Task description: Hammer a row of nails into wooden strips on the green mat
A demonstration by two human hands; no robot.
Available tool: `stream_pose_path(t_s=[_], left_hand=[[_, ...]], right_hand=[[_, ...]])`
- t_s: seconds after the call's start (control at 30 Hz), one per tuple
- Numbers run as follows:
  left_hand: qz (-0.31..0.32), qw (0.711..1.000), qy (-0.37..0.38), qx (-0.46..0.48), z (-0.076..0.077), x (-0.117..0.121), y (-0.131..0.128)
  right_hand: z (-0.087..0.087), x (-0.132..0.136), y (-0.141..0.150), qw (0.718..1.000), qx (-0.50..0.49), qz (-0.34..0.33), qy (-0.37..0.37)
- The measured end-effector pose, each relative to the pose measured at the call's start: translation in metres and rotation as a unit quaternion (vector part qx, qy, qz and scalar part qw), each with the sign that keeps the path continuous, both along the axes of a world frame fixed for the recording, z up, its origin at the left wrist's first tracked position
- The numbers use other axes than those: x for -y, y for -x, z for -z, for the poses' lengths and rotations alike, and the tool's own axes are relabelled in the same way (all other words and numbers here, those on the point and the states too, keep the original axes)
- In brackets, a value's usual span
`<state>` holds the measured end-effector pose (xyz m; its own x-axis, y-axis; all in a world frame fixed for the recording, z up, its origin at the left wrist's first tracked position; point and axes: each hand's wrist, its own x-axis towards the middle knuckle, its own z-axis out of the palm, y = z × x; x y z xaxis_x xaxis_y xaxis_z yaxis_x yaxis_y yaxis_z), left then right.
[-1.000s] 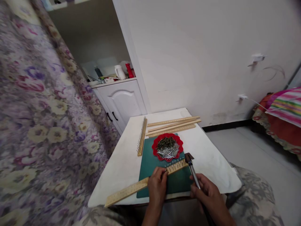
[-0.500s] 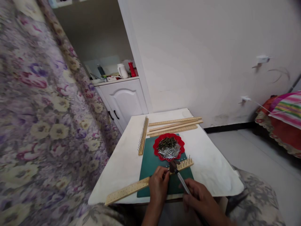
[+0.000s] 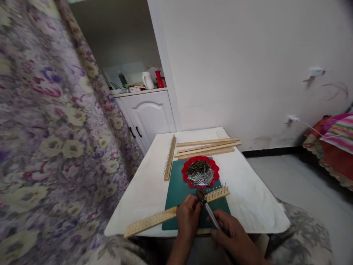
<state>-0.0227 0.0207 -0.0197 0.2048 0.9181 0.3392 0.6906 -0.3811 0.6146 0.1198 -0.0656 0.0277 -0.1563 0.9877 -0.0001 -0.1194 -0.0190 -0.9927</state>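
A drilled wooden strip (image 3: pixel 150 222) lies slantwise over a green mat (image 3: pixel 173 184), with several nails (image 3: pixel 217 192) standing up from its right end. Across the strip's middle rests my left hand (image 3: pixel 189 213), its thumb and fingertips pinched together; whatever they hold is too small to make out. My right hand (image 3: pixel 231 232) is closed around the grey handle of a hammer (image 3: pixel 210 213). The hammer's dark head is right beside my left fingertips, over the strip; whether it touches anything is unclear. Just beyond sits a red scalloped bowl (image 3: pixel 184 176) filled with loose nails (image 3: pixel 200 173).
Left of the mat lies another wooden strip (image 3: pixel 171 156) full of upright nails. Several wooden strips (image 3: pixel 208 147) lie at the back of the white-covered table (image 3: pixel 143 191). A floral curtain (image 3: pixel 82 147) hangs on the left, beside a white cabinet (image 3: pixel 151 110).
The hammer head has shifted slightly left, closer to my left fingertips. My left hand keeps its place on the strip. The whole view has moved a little.
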Motion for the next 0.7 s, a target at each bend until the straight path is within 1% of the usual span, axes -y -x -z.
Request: stream_pose_path(t_s=[0.13,0.23,0.37,0.47,0.53,0.6,0.7], left_hand=[[-0.006,1.0,0.004,0.003,0.0,0.001,0.001],[-0.004,1.0,0.003,0.007,-0.001,0.001,0.0],[0.023,0.999,0.004,0.029,0.0,0.001,0.002],[0.041,0.999,-0.005,0.034,0.0,0.001,0.01],[0.036,0.999,-0.028,0.003,0.0,0.002,0.019],[0.02,0.997,-0.047,-0.05,-0.001,0.004,0.029],[0.009,0.993,-0.045,-0.112,-0.001,0.005,0.04]], right_hand=[[0.001,0.002,0.001,1.0,0.016,0.006,0.005],[0.0,0.003,0.002,1.0,0.006,0.007,0.006],[0.0,0.007,-0.003,1.0,-0.011,0.018,0.01],[0.005,0.011,-0.012,0.999,-0.025,0.041,0.012],[0.01,0.014,-0.021,0.998,-0.022,0.061,0.022],[0.013,0.016,-0.03,0.996,-0.024,0.071,0.037],[0.012,0.018,-0.044,0.995,-0.023,0.085,0.045]])
